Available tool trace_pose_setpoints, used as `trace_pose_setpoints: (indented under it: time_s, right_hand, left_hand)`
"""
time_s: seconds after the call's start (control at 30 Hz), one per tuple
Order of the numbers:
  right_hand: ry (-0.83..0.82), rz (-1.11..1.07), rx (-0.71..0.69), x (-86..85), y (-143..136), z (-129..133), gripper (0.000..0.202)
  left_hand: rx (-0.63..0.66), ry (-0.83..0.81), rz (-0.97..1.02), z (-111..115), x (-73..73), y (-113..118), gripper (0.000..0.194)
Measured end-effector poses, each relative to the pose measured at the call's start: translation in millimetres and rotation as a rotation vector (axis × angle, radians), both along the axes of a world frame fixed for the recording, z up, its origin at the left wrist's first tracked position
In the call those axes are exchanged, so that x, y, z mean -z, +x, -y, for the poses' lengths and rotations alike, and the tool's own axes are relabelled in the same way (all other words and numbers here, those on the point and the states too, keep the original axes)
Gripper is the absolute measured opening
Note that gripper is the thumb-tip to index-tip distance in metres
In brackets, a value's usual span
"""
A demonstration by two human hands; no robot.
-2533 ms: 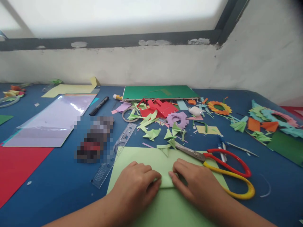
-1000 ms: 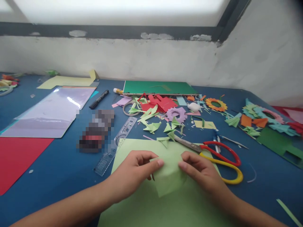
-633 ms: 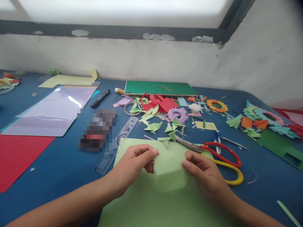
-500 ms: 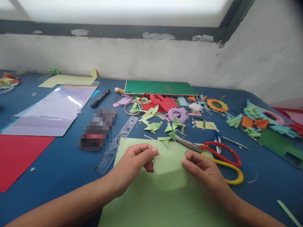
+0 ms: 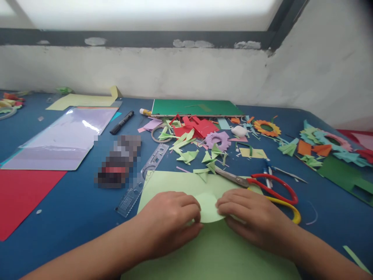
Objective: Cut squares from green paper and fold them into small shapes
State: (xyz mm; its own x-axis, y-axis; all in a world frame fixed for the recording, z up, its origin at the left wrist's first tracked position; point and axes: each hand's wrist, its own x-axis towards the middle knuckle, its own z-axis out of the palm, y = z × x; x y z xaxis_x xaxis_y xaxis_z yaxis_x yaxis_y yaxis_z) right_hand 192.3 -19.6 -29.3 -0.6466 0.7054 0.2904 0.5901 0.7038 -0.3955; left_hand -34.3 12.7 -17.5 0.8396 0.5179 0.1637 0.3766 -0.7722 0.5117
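Note:
A small light green paper piece (image 5: 210,208) with a curved lower edge is between my hands, above a large light green sheet (image 5: 215,252). My left hand (image 5: 175,221) is closed on its left side, fingers curled. On its right side, my right hand (image 5: 250,217) pinches the edge between thumb and fingers. Scissors with red and yellow handles (image 5: 287,188) lie just beyond my right hand, blades over the sheet's top edge. A clear ruler (image 5: 132,198) rests left of the sheet.
Coloured scraps (image 5: 189,138), a purple paper ring (image 5: 218,141) and a green board (image 5: 195,107) lie behind the sheet. At left are a black marker (image 5: 121,123), a blurred-out object (image 5: 118,161), a plastic sleeve (image 5: 64,136) and red paper (image 5: 26,198). Paper rings lie at right.
Both hands have turned palms-down and moved slightly lower, closer to the large sheet. The small piece now lies flatter between them, its curved edge showing.

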Motion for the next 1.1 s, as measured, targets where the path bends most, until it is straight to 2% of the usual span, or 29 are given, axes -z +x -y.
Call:
trace_pose_setpoints:
  time_s: [0.13, 0.33, 0.43, 0.53, 0.7, 0.8, 0.9, 1.1]
  right_hand:
    - [-0.143, 0.019, 0.011, 3.5, -1.6, -0.5, 0.012]
    - [-0.298, -0.083, 0.199, 8.6, -11.7, -8.8, 0.015]
    - [-0.274, -0.045, 0.313, 13.9, -20.0, -12.9, 0.016]
    - [-0.204, 0.004, 0.365, 17.8, -26.0, -13.8, 0.016]
    - [-0.134, 0.028, 0.365, 18.9, -27.2, -11.4, 0.015]
    - [-0.091, -0.038, 0.319, 20.4, -24.9, -8.5, 0.016]
    - [-0.017, -0.090, 0.259, 23.4, -22.8, -5.0, 0.017]
    - [-0.104, 0.013, 0.305, 24.1, -23.1, -6.0, 0.021]
  left_hand:
    - [0.001, -0.093, -0.138, 0.8, 3.2, 0.1, 0.013]
    - [-0.194, -0.151, -0.221, -0.1, 7.9, 3.1, 0.015]
    - [-0.268, -0.150, -0.302, -0.4, 6.8, 4.2, 0.018]
    - [-0.325, -0.168, -0.355, -0.3, 3.2, 4.5, 0.018]
    - [-0.380, -0.219, -0.399, -0.8, -0.5, 4.1, 0.015]
    - [-0.402, -0.236, -0.369, -0.7, 0.3, 3.1, 0.010]
    - [-0.401, -0.235, -0.340, -0.1, 1.8, 2.0, 0.014]
    - [-0.380, -0.239, -0.339, 0.2, 2.8, 0.9, 0.011]
